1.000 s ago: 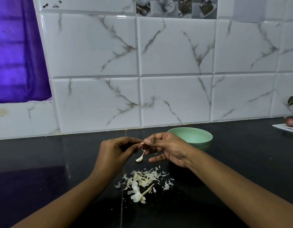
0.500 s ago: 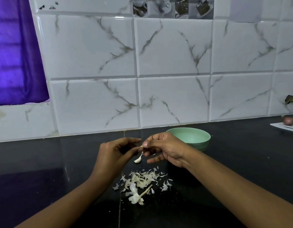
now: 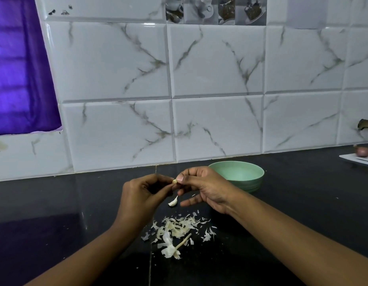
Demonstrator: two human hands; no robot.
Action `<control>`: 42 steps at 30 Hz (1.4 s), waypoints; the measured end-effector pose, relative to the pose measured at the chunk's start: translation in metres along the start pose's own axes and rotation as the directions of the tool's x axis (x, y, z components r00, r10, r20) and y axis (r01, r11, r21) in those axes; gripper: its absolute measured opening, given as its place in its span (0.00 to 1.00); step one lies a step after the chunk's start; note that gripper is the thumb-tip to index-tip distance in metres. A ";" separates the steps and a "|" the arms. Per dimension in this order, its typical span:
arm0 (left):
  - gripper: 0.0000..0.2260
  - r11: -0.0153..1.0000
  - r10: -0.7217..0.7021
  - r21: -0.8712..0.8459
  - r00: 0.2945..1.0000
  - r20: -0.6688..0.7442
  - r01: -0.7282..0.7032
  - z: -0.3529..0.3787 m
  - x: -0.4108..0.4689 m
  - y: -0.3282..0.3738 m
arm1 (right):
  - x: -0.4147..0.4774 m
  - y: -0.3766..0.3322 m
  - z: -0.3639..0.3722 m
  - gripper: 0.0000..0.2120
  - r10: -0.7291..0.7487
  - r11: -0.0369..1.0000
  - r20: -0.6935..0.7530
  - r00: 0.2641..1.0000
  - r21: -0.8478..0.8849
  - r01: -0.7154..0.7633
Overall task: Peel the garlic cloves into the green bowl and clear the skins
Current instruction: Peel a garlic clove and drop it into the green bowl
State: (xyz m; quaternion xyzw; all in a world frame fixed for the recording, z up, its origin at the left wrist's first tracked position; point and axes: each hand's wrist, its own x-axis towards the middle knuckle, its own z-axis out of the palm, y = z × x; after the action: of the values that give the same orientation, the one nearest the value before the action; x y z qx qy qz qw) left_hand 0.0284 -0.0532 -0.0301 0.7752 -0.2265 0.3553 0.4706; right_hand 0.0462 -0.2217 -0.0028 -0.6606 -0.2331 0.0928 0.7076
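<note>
A small garlic clove (image 3: 174, 181) is held above the black counter between my two hands. My left hand (image 3: 142, 195) pinches it from the left, and my right hand (image 3: 201, 185) pinches it with thumb and forefinger from the right. A curl of pale skin (image 3: 173, 202) hangs below the clove. The green bowl (image 3: 241, 174) stands just behind my right hand, close to the tiled wall; its inside is hidden from here. A heap of garlic skins (image 3: 179, 230) with a dry stalk lies on the counter in front of my hands.
The black counter (image 3: 75, 213) runs the full width, backed by a white marble-look tile wall (image 3: 216, 124). At the far right a white board (image 3: 358, 158) carries a small red onion (image 3: 362, 151). A purple curtain (image 3: 19, 69) hangs at the upper left.
Both hands stayed together around the clove. The strip of skin hanging under it has kept dangling; the skin heap has not changed.
</note>
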 end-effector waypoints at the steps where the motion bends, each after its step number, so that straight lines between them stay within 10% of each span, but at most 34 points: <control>1: 0.06 1.000 -0.018 -0.021 1.000 -0.004 0.018 0.000 0.000 0.000 | 0.001 0.001 0.001 0.04 -0.003 1.000 0.000 1.000 0.002 0.003; 11: 0.05 0.963 -0.122 -0.244 0.992 -0.012 0.115 0.003 0.000 0.007 | 0.002 0.006 0.010 0.07 0.020 1.000 -0.004 1.000 -0.011 -0.020; 19: 0.03 0.872 -0.308 -0.365 0.945 0.108 0.326 0.003 0.005 0.001 | 0.002 0.003 -0.002 0.05 -0.087 0.800 -0.054 0.995 -0.598 0.038; 33: 0.04 0.808 -0.472 -0.301 0.862 0.185 0.507 -0.002 0.007 -0.003 | 0.000 -0.005 -0.020 0.07 0.083 0.796 0.123 0.989 -0.606 0.009; 42: 0.05 0.857 -0.427 -0.221 0.882 0.199 0.465 -0.003 0.005 0.001 | 0.002 -0.004 -0.018 0.08 -0.106 0.797 -0.017 0.994 -0.599 0.075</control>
State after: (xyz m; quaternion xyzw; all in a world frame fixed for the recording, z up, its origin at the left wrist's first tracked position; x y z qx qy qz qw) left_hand 0.0300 -0.0515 -0.0249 0.7606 -0.1185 0.1467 0.6213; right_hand 0.0555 -0.2373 0.0014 -0.8400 -0.2639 -0.0357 0.4728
